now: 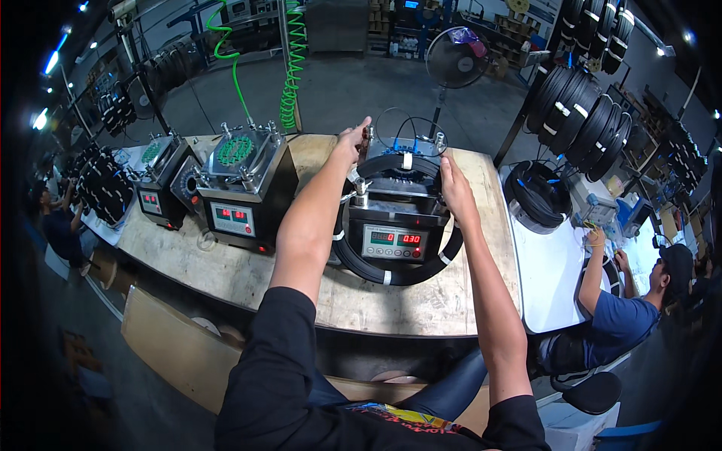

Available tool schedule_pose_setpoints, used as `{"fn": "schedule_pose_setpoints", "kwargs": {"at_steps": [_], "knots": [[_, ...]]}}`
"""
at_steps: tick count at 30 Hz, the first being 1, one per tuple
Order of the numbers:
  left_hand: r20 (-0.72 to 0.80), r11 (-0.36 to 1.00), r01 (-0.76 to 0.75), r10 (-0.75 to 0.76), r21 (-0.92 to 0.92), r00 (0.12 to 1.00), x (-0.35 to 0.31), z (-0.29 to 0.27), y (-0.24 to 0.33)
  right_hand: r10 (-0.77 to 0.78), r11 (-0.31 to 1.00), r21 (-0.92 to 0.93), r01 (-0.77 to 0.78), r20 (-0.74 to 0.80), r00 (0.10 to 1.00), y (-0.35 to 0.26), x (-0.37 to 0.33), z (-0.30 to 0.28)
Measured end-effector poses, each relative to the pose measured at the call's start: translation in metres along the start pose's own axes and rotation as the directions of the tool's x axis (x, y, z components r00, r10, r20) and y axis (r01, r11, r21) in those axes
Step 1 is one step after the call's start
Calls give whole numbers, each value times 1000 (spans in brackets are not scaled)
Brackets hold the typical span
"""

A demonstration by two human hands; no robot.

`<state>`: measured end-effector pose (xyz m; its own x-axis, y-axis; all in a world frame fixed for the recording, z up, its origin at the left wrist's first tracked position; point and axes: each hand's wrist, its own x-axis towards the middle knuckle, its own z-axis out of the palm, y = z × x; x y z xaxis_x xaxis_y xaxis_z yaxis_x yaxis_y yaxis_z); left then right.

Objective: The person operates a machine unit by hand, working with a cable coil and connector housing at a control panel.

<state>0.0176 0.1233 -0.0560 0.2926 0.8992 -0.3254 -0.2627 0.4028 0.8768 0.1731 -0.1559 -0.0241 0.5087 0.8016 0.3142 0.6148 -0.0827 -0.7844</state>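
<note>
A black polishing-type machine [421,214] with a red digital display stands on the wooden bench in front of me. A coil of black cable [387,276], bound with white ties, hangs around its front. Blue connectors [406,146] with thin looped leads sit along its top plate. My left hand [352,143] is at the far left corner, fingers bent around a metal corner knob; its fingertips are partly hidden. My right hand [457,189] lies along the right side by the coil, below the far right knob [440,140], its visible fingers extended.
Two similar machines [242,188] [158,180] stand to the left under green spiral air hoses [289,98]. Cable coils hang on a rack [575,113] at right, above a white table [538,278]. A co-worker [628,316] sits there. A fan [456,59] stands beyond the bench.
</note>
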Motion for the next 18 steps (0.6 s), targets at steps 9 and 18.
{"fn": "schedule_pose_setpoints", "kwargs": {"at_steps": [9,18], "knots": [[-34,924,-357,356,-136,934,-11,0,-13,-6,1000,-11,6,10,1000,6,3,-1],[-27,946,-274,274,-171,961,2,-7,-15,3,999,-32,-3,5,1000,-4,-3,-3]]}}
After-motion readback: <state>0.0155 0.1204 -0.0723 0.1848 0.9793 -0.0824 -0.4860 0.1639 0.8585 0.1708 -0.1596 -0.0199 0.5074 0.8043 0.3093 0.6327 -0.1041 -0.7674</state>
